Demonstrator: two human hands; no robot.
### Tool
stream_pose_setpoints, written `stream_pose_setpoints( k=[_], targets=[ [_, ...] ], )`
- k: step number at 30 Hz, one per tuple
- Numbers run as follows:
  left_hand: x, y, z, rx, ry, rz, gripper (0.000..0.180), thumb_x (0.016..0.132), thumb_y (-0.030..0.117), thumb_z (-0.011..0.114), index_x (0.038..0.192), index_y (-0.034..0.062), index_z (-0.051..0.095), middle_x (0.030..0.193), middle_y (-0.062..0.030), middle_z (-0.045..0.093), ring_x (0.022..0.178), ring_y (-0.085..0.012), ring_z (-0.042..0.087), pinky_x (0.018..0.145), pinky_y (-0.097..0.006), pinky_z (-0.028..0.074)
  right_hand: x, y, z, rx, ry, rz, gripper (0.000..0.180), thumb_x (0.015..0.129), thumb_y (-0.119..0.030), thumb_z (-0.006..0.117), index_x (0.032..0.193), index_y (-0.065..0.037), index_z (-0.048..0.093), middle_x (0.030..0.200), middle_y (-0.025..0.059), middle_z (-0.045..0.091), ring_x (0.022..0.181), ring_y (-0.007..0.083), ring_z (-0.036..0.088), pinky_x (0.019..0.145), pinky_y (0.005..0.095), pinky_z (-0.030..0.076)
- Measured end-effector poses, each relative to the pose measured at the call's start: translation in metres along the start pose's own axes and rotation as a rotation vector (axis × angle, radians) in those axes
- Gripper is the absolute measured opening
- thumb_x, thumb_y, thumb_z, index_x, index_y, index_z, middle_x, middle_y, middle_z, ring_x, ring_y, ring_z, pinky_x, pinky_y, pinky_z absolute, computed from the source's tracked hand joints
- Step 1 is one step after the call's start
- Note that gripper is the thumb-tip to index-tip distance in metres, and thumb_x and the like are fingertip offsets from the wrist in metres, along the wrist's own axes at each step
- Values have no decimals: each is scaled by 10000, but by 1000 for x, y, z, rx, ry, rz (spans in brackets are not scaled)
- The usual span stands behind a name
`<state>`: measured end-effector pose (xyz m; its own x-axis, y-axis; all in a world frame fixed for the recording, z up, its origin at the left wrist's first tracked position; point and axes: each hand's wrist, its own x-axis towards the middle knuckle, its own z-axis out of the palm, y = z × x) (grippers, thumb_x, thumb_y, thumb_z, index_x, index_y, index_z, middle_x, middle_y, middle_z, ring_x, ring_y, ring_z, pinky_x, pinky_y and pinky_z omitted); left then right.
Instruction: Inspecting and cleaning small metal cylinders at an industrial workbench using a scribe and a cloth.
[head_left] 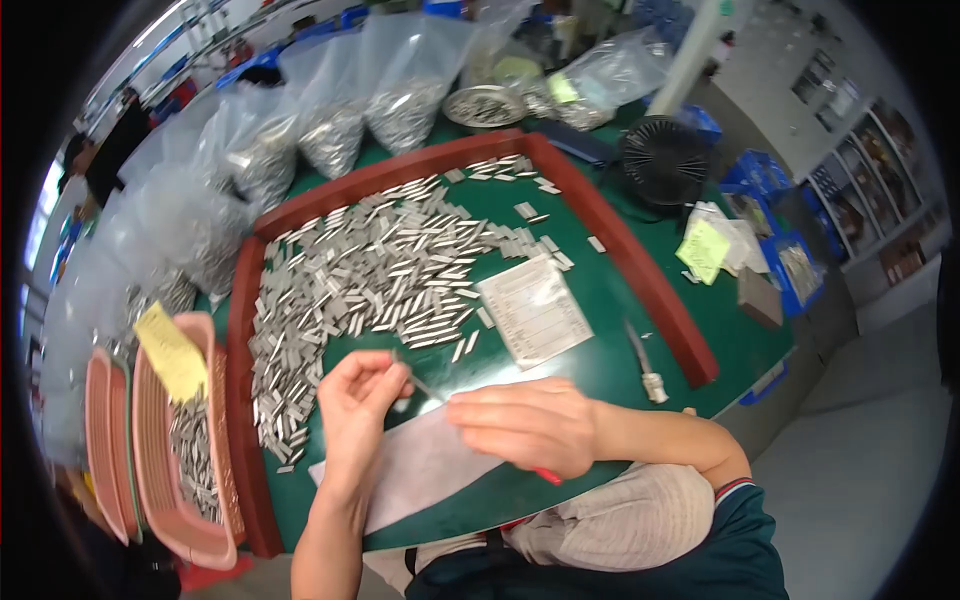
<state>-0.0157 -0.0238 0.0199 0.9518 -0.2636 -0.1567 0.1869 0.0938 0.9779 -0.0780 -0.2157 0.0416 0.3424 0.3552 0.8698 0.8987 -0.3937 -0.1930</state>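
My left hand (358, 400) is closed in a pinch over the near left of the table, with a small metal piece (402, 404) at its fingertips, mostly hidden. Across from it, my right hand (530, 425) is wrapped round a slim tool; its red end (548, 476) sticks out below the palm. A thin grey shaft (428, 391) spans the gap between the two hands. Under both lies a pale cloth (425, 470). Just beyond, many flat metal pieces (390, 270) lie in a loose heap.
A red-brown frame (630, 260) borders the green table. Inside it lie a printed card (535, 310) and a knife (640, 355). Pink bins (150, 440) stand left, one holding metal pieces. Filled plastic bags (405, 90), a metal bowl (485, 107) and a black fan (665, 160) stand behind.
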Motion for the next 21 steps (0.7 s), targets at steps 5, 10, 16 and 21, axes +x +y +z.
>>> stream_pose_setpoints(
  k=[5,10,16,21],
  targets=[
    [7,-6,-5,-259,-247,-172,218,891,112,560,1043,-43,582,888,-117,644,752,-146,616,720,-266,509,-5,4,-4,18,-53,114,220,681,26,611,899,51,595,933,194,635,824,305,656,650,337,558],
    [1,-6,-6,-227,-312,-223,199,927,127,494,1044,-16,570,860,-87,641,749,-133,611,711,-257,506,-4,3,6,34,-8,175,150,805,54,549,949,12,545,885,189,646,763,338,662,617,354,560],
    [2,-7,-5,-216,-333,-223,195,927,117,492,1036,-19,579,831,-67,627,730,-123,598,701,-243,494,-4,3,6,-6,8,169,205,704,65,610,902,20,577,888,170,649,777,284,661,622,313,552],
    [3,-8,-6,-151,-367,-162,181,903,110,533,1006,-24,597,810,-56,619,700,-103,570,684,-232,474,-2,6,8,-48,-34,131,221,692,20,653,904,18,591,878,163,650,767,265,662,614,300,552]
  ],
)
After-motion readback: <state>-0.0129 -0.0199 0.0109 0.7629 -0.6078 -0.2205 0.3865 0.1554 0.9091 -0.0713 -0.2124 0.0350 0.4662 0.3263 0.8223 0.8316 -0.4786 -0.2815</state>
